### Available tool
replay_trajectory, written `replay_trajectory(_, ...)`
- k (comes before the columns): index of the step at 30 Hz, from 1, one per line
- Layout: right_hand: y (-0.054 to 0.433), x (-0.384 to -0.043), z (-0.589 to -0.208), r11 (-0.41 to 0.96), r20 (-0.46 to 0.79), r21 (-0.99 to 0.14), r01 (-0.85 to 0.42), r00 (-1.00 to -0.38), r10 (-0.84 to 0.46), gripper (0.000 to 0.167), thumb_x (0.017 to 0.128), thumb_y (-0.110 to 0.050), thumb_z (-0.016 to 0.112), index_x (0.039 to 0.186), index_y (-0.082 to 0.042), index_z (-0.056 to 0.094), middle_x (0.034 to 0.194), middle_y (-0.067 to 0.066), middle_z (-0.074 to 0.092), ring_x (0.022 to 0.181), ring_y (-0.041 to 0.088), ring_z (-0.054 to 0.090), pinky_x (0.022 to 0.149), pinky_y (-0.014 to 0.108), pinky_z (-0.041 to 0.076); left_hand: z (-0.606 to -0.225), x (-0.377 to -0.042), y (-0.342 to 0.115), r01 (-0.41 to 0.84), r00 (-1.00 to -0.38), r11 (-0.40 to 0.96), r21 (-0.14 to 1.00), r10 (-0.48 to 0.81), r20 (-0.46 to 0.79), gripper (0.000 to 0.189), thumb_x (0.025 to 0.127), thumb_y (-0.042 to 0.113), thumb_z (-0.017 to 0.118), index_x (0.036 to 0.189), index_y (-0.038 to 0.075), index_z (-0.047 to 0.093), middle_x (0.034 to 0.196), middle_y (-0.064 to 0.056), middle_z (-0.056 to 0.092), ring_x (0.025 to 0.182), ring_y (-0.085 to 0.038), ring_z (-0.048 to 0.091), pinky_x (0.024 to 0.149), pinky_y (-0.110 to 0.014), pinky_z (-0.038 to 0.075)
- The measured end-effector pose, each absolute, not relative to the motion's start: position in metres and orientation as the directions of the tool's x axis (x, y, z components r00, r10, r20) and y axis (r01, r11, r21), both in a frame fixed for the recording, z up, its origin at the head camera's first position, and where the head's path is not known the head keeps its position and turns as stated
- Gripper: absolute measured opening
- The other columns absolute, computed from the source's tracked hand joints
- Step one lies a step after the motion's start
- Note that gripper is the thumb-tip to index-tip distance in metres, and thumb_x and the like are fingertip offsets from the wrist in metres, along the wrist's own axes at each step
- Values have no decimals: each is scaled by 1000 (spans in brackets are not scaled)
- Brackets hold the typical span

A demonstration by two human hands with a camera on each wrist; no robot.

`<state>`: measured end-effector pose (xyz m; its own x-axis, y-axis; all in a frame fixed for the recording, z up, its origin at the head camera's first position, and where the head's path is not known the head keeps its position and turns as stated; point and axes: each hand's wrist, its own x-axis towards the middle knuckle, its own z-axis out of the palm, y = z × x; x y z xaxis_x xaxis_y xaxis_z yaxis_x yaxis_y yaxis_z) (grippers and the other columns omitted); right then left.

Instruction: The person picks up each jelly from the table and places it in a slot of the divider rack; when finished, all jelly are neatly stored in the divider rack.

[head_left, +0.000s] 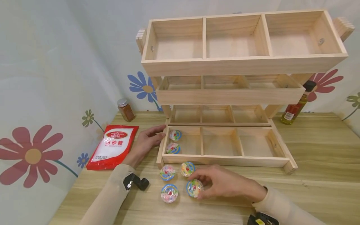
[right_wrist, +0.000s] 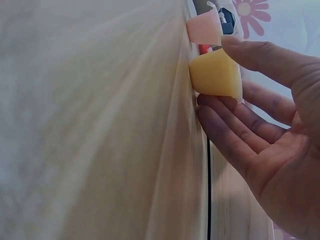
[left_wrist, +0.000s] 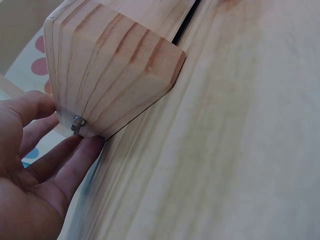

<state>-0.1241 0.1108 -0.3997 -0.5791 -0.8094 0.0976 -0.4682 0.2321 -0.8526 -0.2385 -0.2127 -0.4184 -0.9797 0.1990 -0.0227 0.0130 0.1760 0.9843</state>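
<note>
My right hand [head_left: 222, 182] has its thumb and fingers around a yellow jelly cup [head_left: 194, 188]. In the right wrist view that yellow cup [right_wrist: 215, 74] stands on the table between thumb and fingers, a pink cup [right_wrist: 204, 29] beyond it. Another yellow cup [head_left: 187, 169] and two pink cups, one nearer the rack [head_left: 167, 172] and one nearer me [head_left: 169, 193], lie close by. My left hand [head_left: 146, 142] touches the left side of the wooden rack [head_left: 225, 161]; its fingers lie by a bolt [left_wrist: 78, 123]. Two more cups, upper [head_left: 175, 135] and lower [head_left: 173, 148], sit in the bottom tier's left compartment.
Three-compartment wooden tiers rise above the bottom one, the top tier [head_left: 242, 66] leaning toward me. A red-and-white sugar bag [head_left: 112, 147] and a spice jar [head_left: 126, 110] are at the left. An oil bottle [head_left: 295, 107] stands behind the rack's right side.
</note>
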Motion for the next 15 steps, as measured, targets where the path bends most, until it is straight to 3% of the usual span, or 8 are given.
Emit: replay_trajectory(15,114,-122,-390,263,101,-833,-487,-601,-793,41,90,-17,87,128,-11,73,109,-11,71,98,6,66,92,28,60,-420,-240,-214,9,-979,165,986,200,-24,48,105,20,70,151,11,61,152,-12,57,133,-31,60,101,-38,58)
